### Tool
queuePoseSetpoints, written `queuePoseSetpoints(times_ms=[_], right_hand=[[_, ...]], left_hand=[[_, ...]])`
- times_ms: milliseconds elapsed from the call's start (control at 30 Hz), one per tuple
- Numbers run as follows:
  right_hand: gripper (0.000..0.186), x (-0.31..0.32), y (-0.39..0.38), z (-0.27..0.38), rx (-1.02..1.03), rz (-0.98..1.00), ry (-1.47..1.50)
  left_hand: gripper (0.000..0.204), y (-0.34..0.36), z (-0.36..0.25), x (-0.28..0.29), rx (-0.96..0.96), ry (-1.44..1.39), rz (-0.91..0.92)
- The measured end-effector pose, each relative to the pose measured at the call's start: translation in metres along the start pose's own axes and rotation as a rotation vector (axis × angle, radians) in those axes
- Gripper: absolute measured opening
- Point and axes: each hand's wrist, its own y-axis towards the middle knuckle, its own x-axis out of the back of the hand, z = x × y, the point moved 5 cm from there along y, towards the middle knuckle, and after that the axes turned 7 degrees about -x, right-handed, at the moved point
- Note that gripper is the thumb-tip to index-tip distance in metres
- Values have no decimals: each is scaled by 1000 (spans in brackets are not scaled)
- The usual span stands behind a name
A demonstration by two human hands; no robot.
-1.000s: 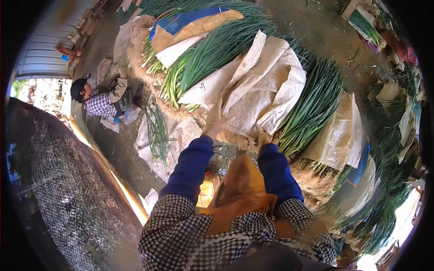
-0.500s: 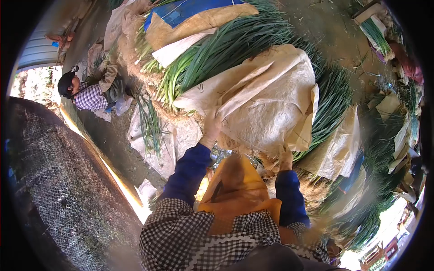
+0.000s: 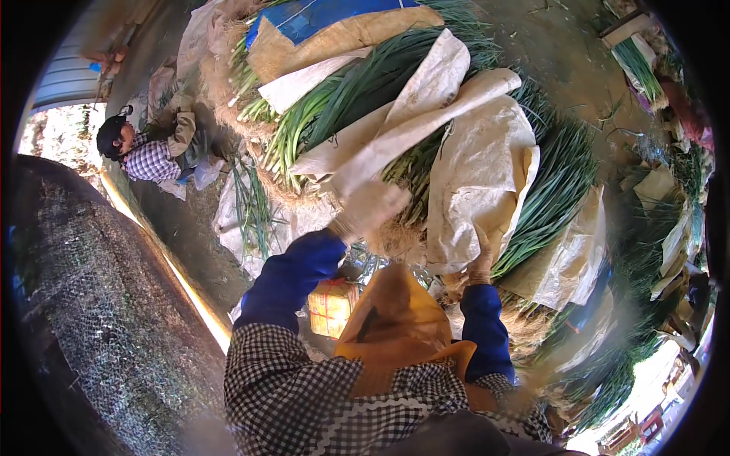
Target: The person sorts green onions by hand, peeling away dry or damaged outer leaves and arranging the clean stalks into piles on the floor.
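A large heap of green onions (image 3: 308,133), with white stems, pale roots and long dark green leaves, lies before me under pale woven sack sheets. My left hand (image 3: 370,210) is smeared by motion beside the near end of a folded-back sack sheet (image 3: 426,125); its fingers cannot be made out. Bare stems and roots show to the right of it. At the near edge of another wrinkled sack sheet (image 3: 483,175), my right hand (image 3: 480,267) is closed on the cloth, its fingertips partly hidden.
A person (image 3: 156,152) in a checked shirt sits at the left. Dark netting (image 3: 114,304) rises at the lower left. Below my left hand stands a yellow box (image 3: 332,306). A blue sheet (image 3: 319,23) covers the far onions, and more sack-covered bundles (image 3: 566,251) lie to the right.
The sack sheet's left part has been folded away to the far left, exposing stems and roots beneath. My left hand has shifted slightly right and up; my right hand stays at the sheet's near edge.
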Motion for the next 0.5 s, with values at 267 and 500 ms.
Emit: queuePoseSetpoints(times_ms=[267,500], right_hand=[[44,-56,-41,74,129,220,800],[45,48,-71,61,397,-30,381]], left_hand=[[60,16,66,-77,529,238,122],[36,24,54,-105,102,454,115]])
